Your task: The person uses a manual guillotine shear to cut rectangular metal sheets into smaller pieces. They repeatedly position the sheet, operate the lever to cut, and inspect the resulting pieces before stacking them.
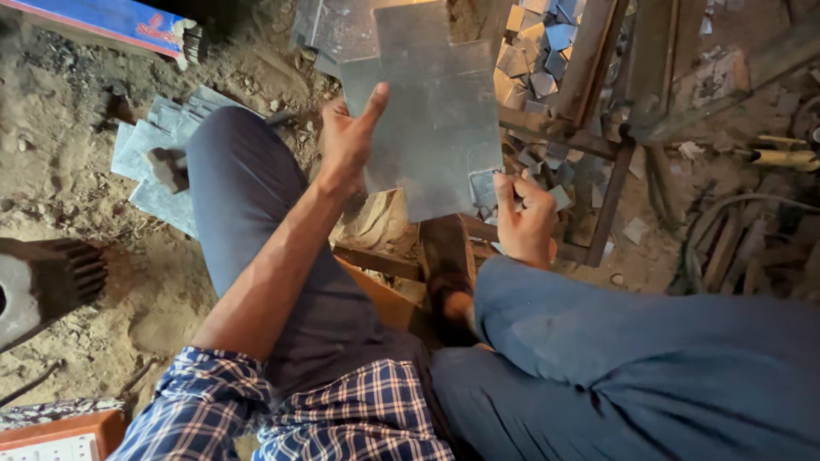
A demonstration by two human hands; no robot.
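My left hand (346,141) grips the left edge of a grey, notched metal sheet (431,119), thumb pressed on its face, holding it up in front of me above my knees. At the sheet's lower right corner, my right hand (523,220) pinches a small cut-off square of metal (483,189). Both hands hover over my legs in dark blue trousers, and my foot rests on a wooden bar below the sheet.
A pile of small square metal offcuts (536,51) lies beyond the sheet. A metal frame stand (598,128) is at right. Stacked grey sheets (158,162) lie on the dirt floor at left, near a dark toothed metal piece (51,282).
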